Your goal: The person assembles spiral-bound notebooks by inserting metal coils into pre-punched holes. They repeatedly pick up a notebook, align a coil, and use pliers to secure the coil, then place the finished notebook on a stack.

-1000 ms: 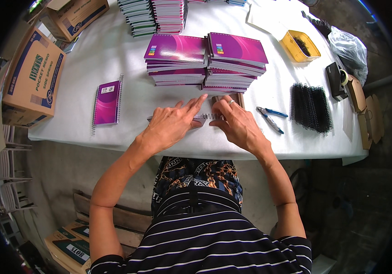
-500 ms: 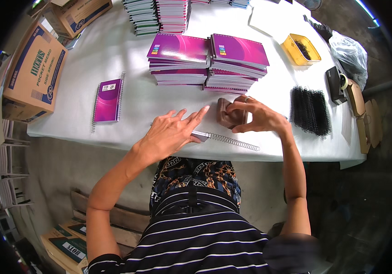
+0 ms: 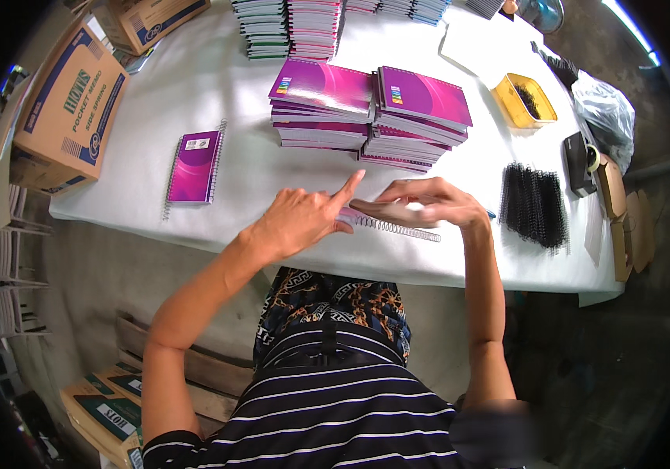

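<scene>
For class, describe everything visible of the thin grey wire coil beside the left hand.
The thin grey wire coil, metallic-looking, is a row of even loops. Nearly straight, it runs rightward from beside the left hand, slanting slightly toward the white-covered table's near edge, right end free. The right hand is beyond it. What holds its left end is unclear.

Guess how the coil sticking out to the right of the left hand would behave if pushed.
The coil would probably flex and feel springy, since it is a thin spiral. It is likely light, being mostly open loops. Its right end looks free, so a sideways nudge might swing it.
</scene>
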A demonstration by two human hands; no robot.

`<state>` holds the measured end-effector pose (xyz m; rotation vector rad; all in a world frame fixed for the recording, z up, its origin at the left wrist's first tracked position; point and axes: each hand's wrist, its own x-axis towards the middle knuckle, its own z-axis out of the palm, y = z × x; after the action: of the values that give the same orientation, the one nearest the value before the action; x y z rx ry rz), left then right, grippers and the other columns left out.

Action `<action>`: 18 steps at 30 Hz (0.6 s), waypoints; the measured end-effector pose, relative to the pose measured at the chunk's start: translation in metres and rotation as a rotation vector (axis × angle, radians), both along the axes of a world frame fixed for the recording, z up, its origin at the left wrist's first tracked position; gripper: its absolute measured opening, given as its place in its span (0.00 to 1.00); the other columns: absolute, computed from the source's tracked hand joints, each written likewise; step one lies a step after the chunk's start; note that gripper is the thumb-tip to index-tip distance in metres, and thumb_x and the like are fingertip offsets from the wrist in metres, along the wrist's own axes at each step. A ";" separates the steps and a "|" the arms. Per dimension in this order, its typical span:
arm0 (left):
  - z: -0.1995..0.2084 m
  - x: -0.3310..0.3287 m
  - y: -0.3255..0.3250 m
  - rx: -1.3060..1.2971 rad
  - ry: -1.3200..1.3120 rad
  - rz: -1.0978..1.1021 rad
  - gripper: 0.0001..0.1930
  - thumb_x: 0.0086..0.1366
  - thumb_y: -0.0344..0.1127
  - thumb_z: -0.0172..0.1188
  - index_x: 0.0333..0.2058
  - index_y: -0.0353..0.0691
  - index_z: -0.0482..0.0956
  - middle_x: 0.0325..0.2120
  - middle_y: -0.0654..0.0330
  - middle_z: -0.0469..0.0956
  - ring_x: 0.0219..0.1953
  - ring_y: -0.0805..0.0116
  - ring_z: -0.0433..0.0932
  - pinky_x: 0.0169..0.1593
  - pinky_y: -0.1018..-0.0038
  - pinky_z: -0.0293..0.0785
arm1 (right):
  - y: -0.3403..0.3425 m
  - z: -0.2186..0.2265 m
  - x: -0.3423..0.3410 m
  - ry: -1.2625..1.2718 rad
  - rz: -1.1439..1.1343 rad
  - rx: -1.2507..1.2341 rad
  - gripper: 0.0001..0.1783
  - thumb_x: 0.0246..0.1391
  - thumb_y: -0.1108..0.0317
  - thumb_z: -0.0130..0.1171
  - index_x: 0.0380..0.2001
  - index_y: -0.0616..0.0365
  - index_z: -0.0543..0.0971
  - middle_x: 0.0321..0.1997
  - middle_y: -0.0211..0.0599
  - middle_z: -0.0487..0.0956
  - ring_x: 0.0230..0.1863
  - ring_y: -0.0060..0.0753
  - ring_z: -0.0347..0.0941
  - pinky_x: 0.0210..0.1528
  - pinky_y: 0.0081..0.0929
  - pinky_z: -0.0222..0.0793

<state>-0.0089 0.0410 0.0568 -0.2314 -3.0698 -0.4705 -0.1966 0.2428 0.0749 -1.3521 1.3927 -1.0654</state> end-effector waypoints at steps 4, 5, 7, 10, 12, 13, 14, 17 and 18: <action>0.019 -0.019 -0.009 0.003 -0.064 -0.031 0.44 0.60 0.53 0.62 0.67 0.36 0.53 0.20 0.50 0.79 0.24 0.51 0.81 0.29 0.59 0.77 | -0.014 0.004 0.004 0.332 -0.155 0.348 0.44 0.41 0.30 0.57 0.51 0.57 0.81 0.48 0.44 0.81 0.48 0.44 0.78 0.51 0.42 0.71; 0.019 -0.021 -0.011 -0.028 -0.077 -0.016 0.44 0.60 0.53 0.62 0.67 0.36 0.55 0.20 0.50 0.79 0.24 0.51 0.81 0.29 0.59 0.77 | -0.014 -0.004 -0.005 0.340 -0.132 0.298 0.45 0.40 0.30 0.57 0.51 0.56 0.81 0.49 0.48 0.81 0.47 0.45 0.78 0.50 0.45 0.71; 0.017 -0.027 -0.014 -0.077 -0.087 0.017 0.43 0.59 0.53 0.63 0.66 0.35 0.58 0.20 0.52 0.79 0.25 0.50 0.81 0.30 0.58 0.76 | -0.003 -0.017 -0.016 -0.013 -0.114 0.049 0.43 0.40 0.32 0.59 0.51 0.54 0.81 0.49 0.50 0.80 0.48 0.47 0.78 0.52 0.48 0.71; 0.018 -0.028 -0.022 -0.111 -0.081 0.019 0.42 0.57 0.55 0.63 0.64 0.35 0.62 0.22 0.50 0.80 0.26 0.51 0.81 0.29 0.59 0.76 | -0.012 -0.009 -0.015 0.131 -0.121 0.103 0.45 0.39 0.31 0.58 0.51 0.56 0.81 0.49 0.50 0.80 0.51 0.52 0.76 0.55 0.50 0.69; 0.003 -0.023 -0.030 -0.114 0.002 0.030 0.43 0.55 0.58 0.63 0.63 0.37 0.63 0.23 0.51 0.80 0.27 0.52 0.82 0.30 0.60 0.76 | -0.023 -0.002 -0.008 0.256 -0.168 0.240 0.47 0.38 0.28 0.55 0.51 0.57 0.81 0.49 0.50 0.80 0.52 0.55 0.75 0.56 0.51 0.67; 0.001 -0.025 -0.030 -0.107 0.051 0.027 0.44 0.54 0.59 0.64 0.63 0.37 0.64 0.23 0.51 0.81 0.27 0.52 0.82 0.30 0.60 0.76 | -0.019 -0.012 -0.019 0.180 -0.120 0.132 0.43 0.42 0.30 0.56 0.51 0.54 0.81 0.50 0.47 0.80 0.52 0.51 0.75 0.58 0.48 0.67; 0.000 -0.028 -0.029 -0.120 0.058 0.045 0.45 0.53 0.60 0.64 0.63 0.39 0.64 0.24 0.51 0.81 0.27 0.52 0.82 0.31 0.61 0.77 | -0.012 -0.020 -0.029 0.171 -0.103 0.123 0.42 0.42 0.31 0.57 0.51 0.54 0.82 0.50 0.47 0.81 0.52 0.50 0.75 0.58 0.48 0.67; 0.008 -0.019 -0.029 -0.140 0.026 0.115 0.46 0.50 0.63 0.64 0.64 0.44 0.65 0.25 0.52 0.82 0.29 0.53 0.83 0.33 0.61 0.78 | -0.031 -0.007 -0.008 0.258 -0.129 0.282 0.36 0.47 0.37 0.59 0.51 0.54 0.82 0.50 0.45 0.81 0.53 0.49 0.75 0.60 0.46 0.67; 0.011 -0.018 -0.027 -0.124 0.018 0.128 0.47 0.48 0.63 0.65 0.64 0.46 0.65 0.26 0.52 0.82 0.29 0.53 0.83 0.34 0.61 0.79 | -0.034 -0.013 -0.012 0.274 -0.135 0.312 0.37 0.47 0.37 0.59 0.51 0.54 0.82 0.50 0.45 0.81 0.53 0.50 0.74 0.59 0.45 0.67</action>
<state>-0.0267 0.0135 0.0675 -0.0409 -3.0742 -0.2720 -0.2083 0.2087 0.0622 -1.2179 1.7913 -0.7256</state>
